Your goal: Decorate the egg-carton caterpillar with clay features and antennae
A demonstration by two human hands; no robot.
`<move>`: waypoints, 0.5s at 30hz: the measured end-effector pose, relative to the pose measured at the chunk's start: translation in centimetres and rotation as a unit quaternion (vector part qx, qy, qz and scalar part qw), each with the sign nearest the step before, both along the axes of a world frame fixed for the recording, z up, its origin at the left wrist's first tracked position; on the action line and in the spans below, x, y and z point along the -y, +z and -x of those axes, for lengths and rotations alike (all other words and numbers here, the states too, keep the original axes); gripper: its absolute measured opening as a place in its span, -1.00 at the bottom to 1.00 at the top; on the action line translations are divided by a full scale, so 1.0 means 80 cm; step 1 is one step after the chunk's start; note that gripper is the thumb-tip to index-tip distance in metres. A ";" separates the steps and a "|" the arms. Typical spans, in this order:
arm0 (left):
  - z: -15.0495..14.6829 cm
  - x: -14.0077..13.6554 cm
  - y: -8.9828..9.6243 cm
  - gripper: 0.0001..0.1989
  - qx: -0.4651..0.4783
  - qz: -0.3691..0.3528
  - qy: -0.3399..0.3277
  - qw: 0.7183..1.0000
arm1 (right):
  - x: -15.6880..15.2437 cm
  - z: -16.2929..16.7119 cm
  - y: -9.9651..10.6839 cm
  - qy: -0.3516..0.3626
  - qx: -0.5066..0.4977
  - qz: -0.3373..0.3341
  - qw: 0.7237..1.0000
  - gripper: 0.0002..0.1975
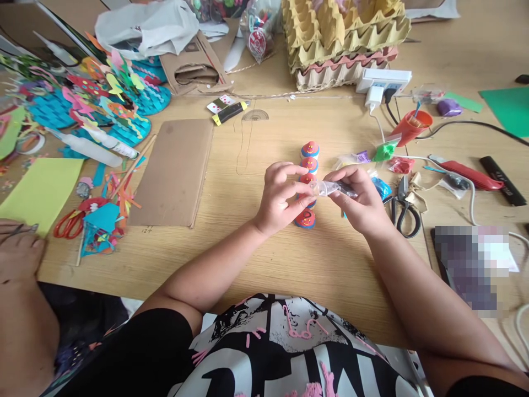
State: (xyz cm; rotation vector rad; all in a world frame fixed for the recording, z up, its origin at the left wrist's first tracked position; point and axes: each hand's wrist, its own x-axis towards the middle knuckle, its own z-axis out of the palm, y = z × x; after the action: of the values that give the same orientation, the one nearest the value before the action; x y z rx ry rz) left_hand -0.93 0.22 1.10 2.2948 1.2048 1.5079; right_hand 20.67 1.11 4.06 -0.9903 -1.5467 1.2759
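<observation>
My left hand (281,199) pinches one end of a small clear plastic bag (324,188) between thumb and forefinger, its other fingers curled loosely. At the opposite end my right hand (363,203) grips the same bag, where something dark shows inside; what it is I cannot make out. Just beneath the bag, several small red and blue figures with yellow faces stand in a row on the table. The nearest figure (305,219) and the farthest figure (309,149) show well, while the hands and bag partly cover those between.
Black-handled scissors (403,207), an orange cup (414,125) and clay packets lie right. Egg trays (343,49) and a power strip (384,81) stand behind. Cardboard (169,171), paper scraps (101,223) and blue paper crafts (128,127) lie left. Another person's hand (20,248) is far left.
</observation>
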 end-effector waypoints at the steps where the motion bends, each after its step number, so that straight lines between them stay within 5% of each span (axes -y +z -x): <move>1: 0.000 0.001 0.001 -0.80 0.010 0.016 -0.006 1.000 | 0.001 0.000 0.001 0.001 0.005 -0.010 1.000 -0.57; 8: 0.004 -0.007 -0.008 -0.84 0.054 0.083 -0.030 0.995 | -0.003 -0.006 -0.005 0.036 0.083 -0.152 0.984 -0.65; 15: 0.004 -0.010 -0.013 -0.76 0.064 0.163 -0.069 0.982 | -0.013 -0.004 -0.021 0.034 0.137 -0.376 0.916 -0.65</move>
State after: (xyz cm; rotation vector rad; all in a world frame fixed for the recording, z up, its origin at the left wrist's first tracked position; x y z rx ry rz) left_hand -1.28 1.00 0.07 1.9925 1.1355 1.2783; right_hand 21.00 2.13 2.41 -0.6180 -2.0686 0.4857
